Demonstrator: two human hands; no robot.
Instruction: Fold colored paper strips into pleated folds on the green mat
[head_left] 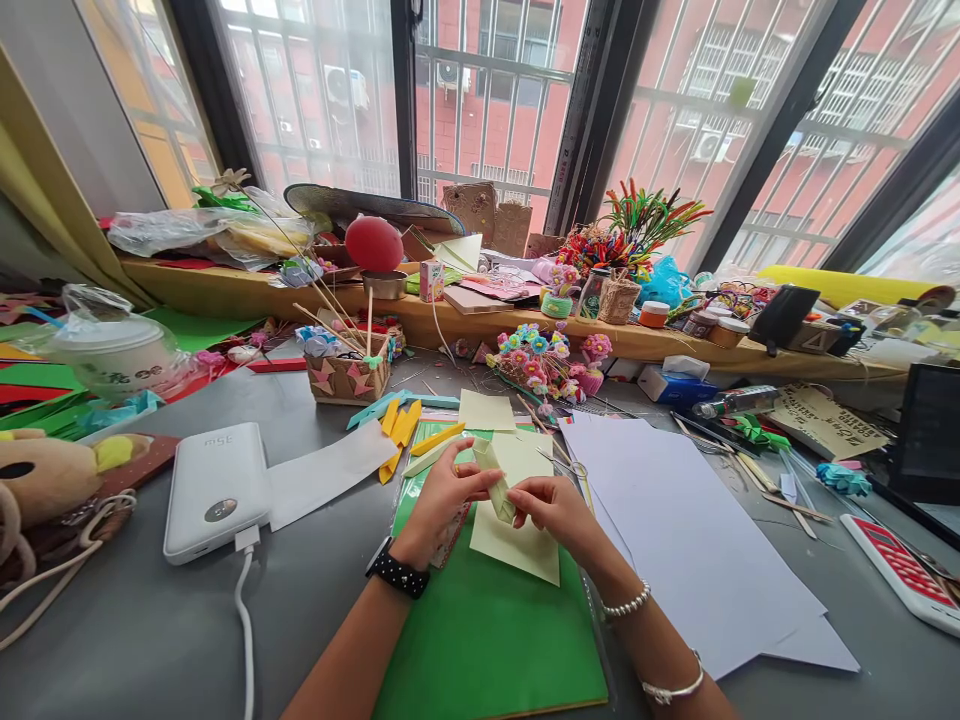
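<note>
Between my two hands is a small folded piece of pale green paper (496, 484). My left hand (448, 492) pinches its left side, and a watch sits on that wrist. From the right, my right hand (553, 512) grips the lower edge with thumb and fingers. Below them, pale yellow-green paper sheets (517, 548) lie on a green pad (487, 640). Scissors (576, 468) rest just beyond my right hand. Folded yellow paper strips (401, 430) lie past my left hand.
A white power bank (217, 490) with a cable is at left on the grey table (127, 610). White paper sheets (690, 530) spread at right, near a calculator (904, 575). A cardboard box with sticks (349, 372) and flowers (536, 355) stand at the back.
</note>
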